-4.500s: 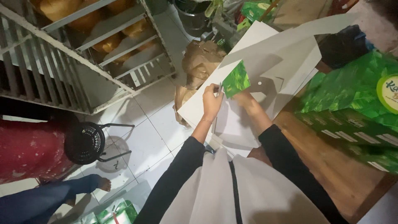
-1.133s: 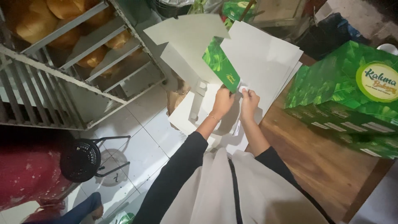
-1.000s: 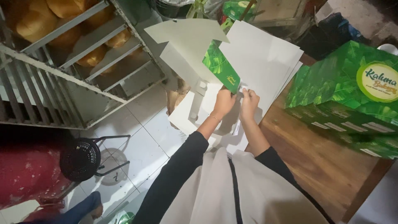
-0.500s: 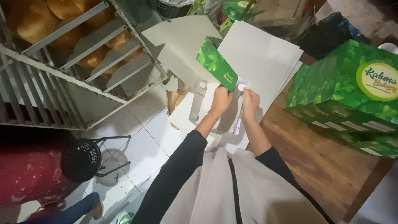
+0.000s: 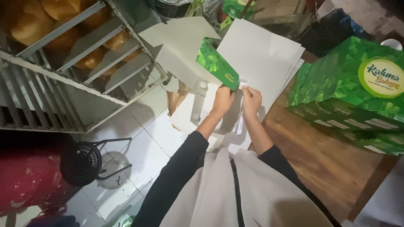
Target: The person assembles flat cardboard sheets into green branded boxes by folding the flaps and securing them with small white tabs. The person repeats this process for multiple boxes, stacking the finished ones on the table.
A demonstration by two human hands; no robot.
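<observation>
Both hands close together over the bench edge: left hand pinching the flat box blank, white inside, green leaf print outside; right hand gripping its white edge. Finished green boxes stacked right; bread rack left.

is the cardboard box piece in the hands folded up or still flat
Partly folded: the box blank has a green panel bent up, pinched by left hand and right hand.
</observation>
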